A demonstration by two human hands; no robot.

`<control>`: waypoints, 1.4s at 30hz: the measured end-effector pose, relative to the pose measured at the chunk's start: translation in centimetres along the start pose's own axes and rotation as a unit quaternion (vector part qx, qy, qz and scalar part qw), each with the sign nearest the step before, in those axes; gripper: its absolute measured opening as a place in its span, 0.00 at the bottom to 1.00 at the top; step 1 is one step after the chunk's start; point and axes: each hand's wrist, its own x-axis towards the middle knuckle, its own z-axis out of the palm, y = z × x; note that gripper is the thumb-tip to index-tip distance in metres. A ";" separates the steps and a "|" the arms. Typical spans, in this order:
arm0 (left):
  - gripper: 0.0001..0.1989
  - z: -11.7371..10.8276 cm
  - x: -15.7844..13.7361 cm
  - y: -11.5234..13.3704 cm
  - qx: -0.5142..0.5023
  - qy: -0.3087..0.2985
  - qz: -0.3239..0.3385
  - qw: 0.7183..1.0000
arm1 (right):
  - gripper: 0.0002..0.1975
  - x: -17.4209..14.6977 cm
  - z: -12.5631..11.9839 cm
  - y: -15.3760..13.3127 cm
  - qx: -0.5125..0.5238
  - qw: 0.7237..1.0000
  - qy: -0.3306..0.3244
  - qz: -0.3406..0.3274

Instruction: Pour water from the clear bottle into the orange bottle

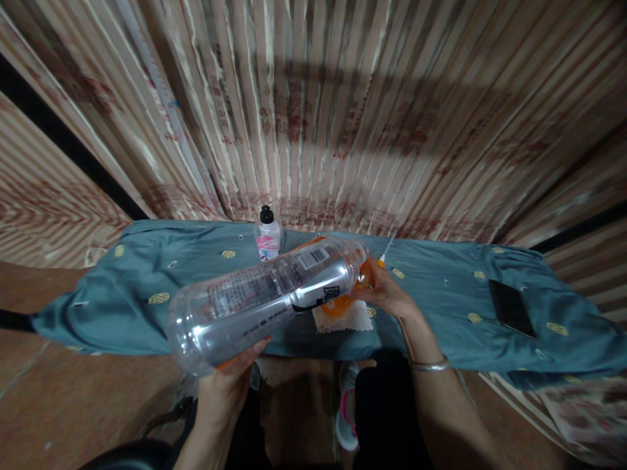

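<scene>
A large clear plastic bottle with printed text and a barcode lies tilted across the middle, its mouth end to the right. My left hand is closed around its lower part from beneath. At the mouth end, my right hand grips a translucent orange bottle near its neck; the large bottle partly hides it. The two necks meet or overlap there, and I cannot tell whether liquid passes between them. Under the orange bottle lies a pale cloth with a scalloped edge.
A clear squeeze bottle with a black cap and pink label stands behind the large bottle. An orange piece with a thin pale tube lies beyond my right hand. A dark flat phone-like object rests right on the teal cloth-covered table. Striped curtains hang behind.
</scene>
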 end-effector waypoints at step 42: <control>0.16 -0.8 0.1 -0.4 -0.017 -0.019 -0.007 1.000 | 0.41 0.0 0.1 0.0 0.028 1.000 -0.002 0.004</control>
